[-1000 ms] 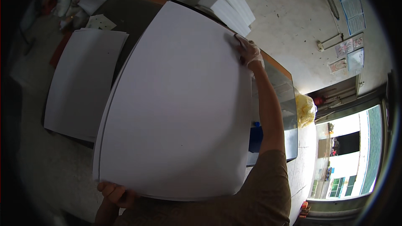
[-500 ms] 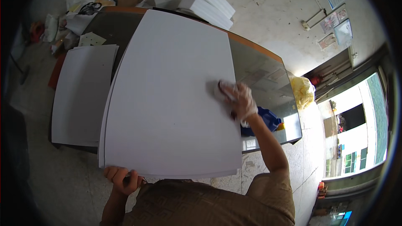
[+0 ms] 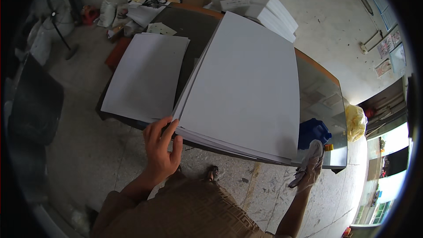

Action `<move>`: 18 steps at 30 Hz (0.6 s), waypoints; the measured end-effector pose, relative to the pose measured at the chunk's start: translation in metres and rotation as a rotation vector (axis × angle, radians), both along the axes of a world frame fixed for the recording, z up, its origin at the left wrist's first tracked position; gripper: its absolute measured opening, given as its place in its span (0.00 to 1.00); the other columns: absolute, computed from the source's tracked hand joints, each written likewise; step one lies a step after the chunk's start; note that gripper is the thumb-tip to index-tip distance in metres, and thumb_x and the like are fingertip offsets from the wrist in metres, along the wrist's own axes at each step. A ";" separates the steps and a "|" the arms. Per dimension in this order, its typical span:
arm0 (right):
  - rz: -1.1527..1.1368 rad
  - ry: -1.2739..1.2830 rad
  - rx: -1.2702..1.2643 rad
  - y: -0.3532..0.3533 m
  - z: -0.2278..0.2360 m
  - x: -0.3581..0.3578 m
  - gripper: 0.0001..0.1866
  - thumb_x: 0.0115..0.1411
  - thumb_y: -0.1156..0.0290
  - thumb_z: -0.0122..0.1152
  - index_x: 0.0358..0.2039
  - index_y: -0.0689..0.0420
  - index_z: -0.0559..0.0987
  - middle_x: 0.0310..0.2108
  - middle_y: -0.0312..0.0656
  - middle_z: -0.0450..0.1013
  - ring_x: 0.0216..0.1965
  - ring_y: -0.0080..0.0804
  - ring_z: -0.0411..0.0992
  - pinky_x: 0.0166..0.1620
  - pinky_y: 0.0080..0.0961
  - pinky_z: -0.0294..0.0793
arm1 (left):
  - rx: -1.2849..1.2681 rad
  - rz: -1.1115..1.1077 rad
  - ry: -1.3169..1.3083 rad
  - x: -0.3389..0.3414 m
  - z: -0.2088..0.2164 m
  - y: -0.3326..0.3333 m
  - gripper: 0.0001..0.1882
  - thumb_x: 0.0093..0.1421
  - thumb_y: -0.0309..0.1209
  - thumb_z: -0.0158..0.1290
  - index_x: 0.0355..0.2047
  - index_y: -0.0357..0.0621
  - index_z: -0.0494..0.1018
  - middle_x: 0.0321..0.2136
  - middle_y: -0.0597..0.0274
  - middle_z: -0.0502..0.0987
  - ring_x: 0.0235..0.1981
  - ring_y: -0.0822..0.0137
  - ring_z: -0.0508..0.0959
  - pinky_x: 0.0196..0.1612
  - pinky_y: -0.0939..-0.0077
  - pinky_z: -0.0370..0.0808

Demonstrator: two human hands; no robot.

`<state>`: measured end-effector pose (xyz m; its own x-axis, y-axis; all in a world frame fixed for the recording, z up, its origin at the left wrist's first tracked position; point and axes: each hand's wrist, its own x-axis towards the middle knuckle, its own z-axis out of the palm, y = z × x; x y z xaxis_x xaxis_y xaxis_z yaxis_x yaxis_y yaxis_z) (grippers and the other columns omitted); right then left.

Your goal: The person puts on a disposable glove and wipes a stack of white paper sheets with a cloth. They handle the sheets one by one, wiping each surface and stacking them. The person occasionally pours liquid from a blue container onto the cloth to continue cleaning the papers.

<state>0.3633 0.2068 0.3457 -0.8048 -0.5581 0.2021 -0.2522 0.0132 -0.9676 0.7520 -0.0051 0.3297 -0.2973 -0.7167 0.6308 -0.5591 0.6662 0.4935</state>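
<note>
A stack of large white sheets (image 3: 244, 88) lies on the glass-topped table, its near edge overhanging the front. My left hand (image 3: 159, 152) is bare, fingers stretched and apart, with fingertips at the stack's near left corner. In a clear plastic glove, my right hand (image 3: 312, 165) is just off the near right corner. It is closed on what looks like a crumpled pale cloth with dark edges (image 3: 298, 178), partly hidden by the hand. Just beyond that hand a blue plastic jug (image 3: 313, 133) with a yellow cap lies on the glass.
A smaller stack of white sheets (image 3: 147, 75) lies on the table's left part. White foam blocks (image 3: 274, 15) stand behind the far edge. A yellow plastic bag (image 3: 355, 122) sits beyond the right end. At far left are a standing fan (image 3: 55, 14) and a dark chair-like shape (image 3: 36, 99).
My right hand has moved off the top sheet toward me, past its near right corner. My left hand has loosened from its curled grip, fingers now spread at the corner. The view has shifted left.
</note>
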 end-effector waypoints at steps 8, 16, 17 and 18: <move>0.175 -0.171 -0.120 -0.063 -0.027 -0.031 0.24 0.65 0.61 0.58 0.57 0.59 0.71 0.48 0.38 0.75 0.45 0.26 0.73 0.46 0.20 0.73 | 0.117 0.117 -0.177 -0.024 0.035 0.017 0.16 0.60 0.28 0.53 0.47 0.34 0.73 0.43 0.50 0.77 0.48 0.52 0.71 0.51 0.59 0.67; 0.392 -0.501 -0.227 -0.064 0.017 -0.040 0.27 0.65 0.54 0.56 0.55 0.62 0.71 0.47 0.39 0.75 0.43 0.25 0.75 0.43 0.17 0.74 | 0.827 -0.208 0.979 -0.029 0.046 -0.013 0.17 0.65 0.29 0.50 0.51 0.31 0.70 0.43 0.49 0.76 0.40 0.59 0.78 0.46 0.61 0.76; 0.359 -0.527 -0.308 -0.065 0.020 -0.045 0.24 0.65 0.57 0.56 0.54 0.63 0.72 0.45 0.40 0.76 0.42 0.26 0.76 0.42 0.18 0.75 | 0.905 -0.359 1.140 -0.037 0.054 -0.013 0.14 0.65 0.26 0.49 0.49 0.31 0.71 0.43 0.50 0.77 0.40 0.61 0.80 0.45 0.62 0.79; 0.379 -0.542 -0.316 -0.067 0.026 -0.045 0.24 0.65 0.58 0.56 0.54 0.63 0.72 0.45 0.40 0.76 0.42 0.26 0.76 0.42 0.18 0.75 | 0.946 -0.422 1.184 -0.043 0.051 -0.012 0.13 0.65 0.26 0.49 0.48 0.32 0.71 0.42 0.51 0.78 0.41 0.60 0.80 0.45 0.61 0.80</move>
